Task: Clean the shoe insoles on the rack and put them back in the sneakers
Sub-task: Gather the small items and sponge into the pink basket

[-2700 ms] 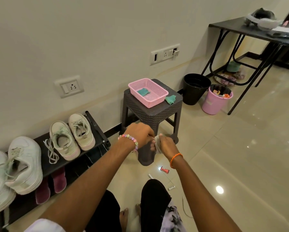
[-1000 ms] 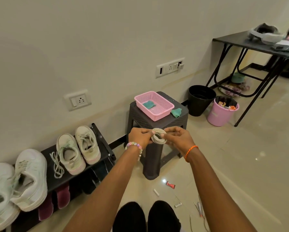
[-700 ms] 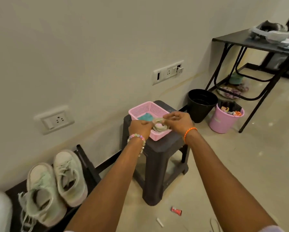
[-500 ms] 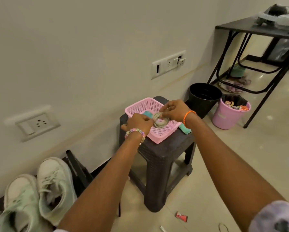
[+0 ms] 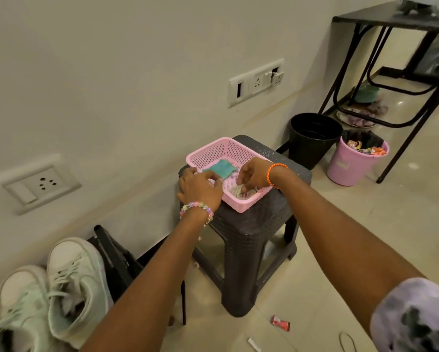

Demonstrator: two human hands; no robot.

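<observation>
Rolled insole (image 5: 241, 193) lies in the pink basket (image 5: 213, 151), under the right grip (image 5: 251, 174) (fingers pinching it).

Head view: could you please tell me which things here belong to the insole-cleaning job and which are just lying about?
Job: coiled item under right hand; basket; cloth; left hand; sneakers; rack.

Lying about: black bin; pink bin; wrapper; table.

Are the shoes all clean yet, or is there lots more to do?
Not yet. Done: nothing I can see. In hand: the right hand sets a coiled whitish lace bundle in the pink mesh basket on the dark plastic stool; the left hand touches the basket's edge. Left: the mint-white sneakers wait on the rack; no insoles visible.
</observation>
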